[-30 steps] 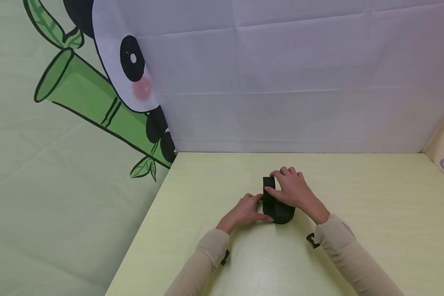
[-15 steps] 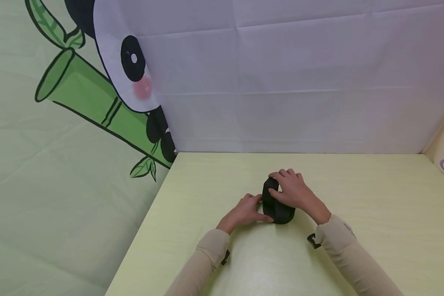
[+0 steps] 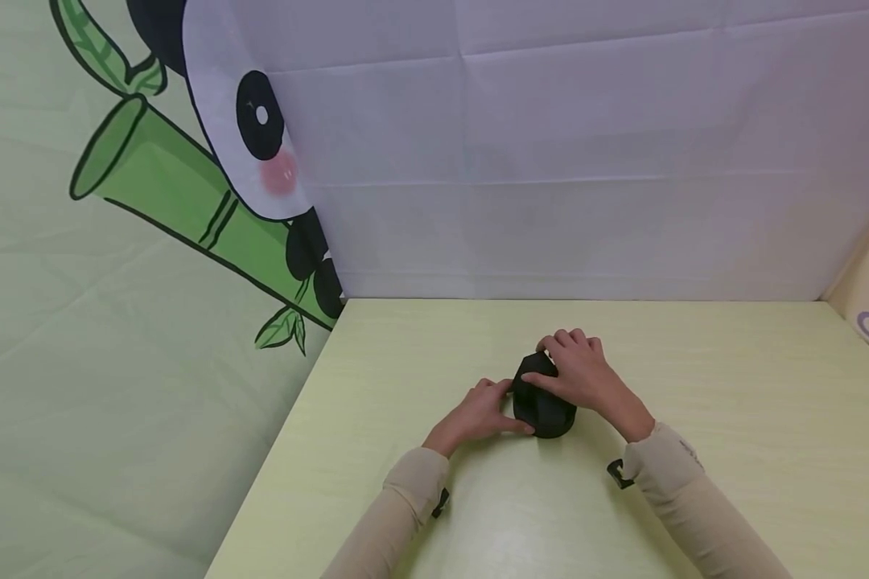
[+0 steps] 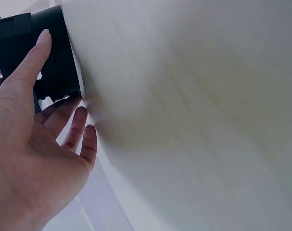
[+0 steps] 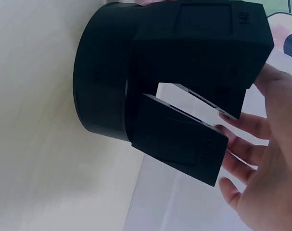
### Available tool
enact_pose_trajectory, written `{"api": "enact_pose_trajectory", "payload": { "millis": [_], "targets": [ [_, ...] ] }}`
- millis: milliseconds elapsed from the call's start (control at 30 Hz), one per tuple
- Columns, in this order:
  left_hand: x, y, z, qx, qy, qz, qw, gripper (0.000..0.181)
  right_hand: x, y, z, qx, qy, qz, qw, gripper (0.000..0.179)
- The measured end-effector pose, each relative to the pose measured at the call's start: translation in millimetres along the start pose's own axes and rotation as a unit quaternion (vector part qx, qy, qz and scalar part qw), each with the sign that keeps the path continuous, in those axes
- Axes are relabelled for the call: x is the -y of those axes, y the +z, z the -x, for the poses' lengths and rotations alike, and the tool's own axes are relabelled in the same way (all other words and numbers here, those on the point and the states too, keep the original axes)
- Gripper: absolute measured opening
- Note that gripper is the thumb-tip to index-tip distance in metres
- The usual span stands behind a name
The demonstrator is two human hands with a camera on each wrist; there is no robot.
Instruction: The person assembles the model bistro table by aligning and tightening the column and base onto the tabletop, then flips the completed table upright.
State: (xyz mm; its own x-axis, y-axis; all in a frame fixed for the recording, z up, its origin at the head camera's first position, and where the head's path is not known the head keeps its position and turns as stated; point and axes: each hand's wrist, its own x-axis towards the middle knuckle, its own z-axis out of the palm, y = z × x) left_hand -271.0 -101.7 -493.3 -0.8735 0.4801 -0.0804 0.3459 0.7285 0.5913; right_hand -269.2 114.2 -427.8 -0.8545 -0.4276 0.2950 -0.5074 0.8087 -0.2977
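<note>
A black plastic object (image 3: 543, 412) stands on the table, with a round drum-like base (image 5: 102, 77) and angular blocks on top. In the right wrist view an upper block (image 5: 198, 43) and a lower block (image 5: 182, 139) are split by a wedge-shaped gap. My left hand (image 3: 475, 416) holds the base from the left, thumb on the near side and fingers behind. From the right, my right hand (image 3: 585, 376) grips the upper part, its thumb over the near face and fingertips round the far end. Part of the object is hidden behind the right hand.
The pale wooden table (image 3: 731, 402) extends around both hands. A whitish cloth (image 3: 586, 161) hangs at its back edge, and a green printed cloth (image 3: 116, 362) with a bamboo picture hangs at the left. A cream panel (image 3: 865, 301) borders the right.
My right hand has turned the object's upper part, so its far end has swung right and now looks angular. That hand shifted slightly right. The left hand has stayed on the base.
</note>
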Motion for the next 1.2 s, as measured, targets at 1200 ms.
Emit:
{"api": "enact_pose_trajectory", "payload": {
  "millis": [1200],
  "targets": [
    [2.5, 1.5, 0.2, 0.002, -0.005, -0.002, 1.0, 0.083, 10, 5, 18.9, -0.071, -0.011, 0.053, 0.996, 0.041]
  ]
}}
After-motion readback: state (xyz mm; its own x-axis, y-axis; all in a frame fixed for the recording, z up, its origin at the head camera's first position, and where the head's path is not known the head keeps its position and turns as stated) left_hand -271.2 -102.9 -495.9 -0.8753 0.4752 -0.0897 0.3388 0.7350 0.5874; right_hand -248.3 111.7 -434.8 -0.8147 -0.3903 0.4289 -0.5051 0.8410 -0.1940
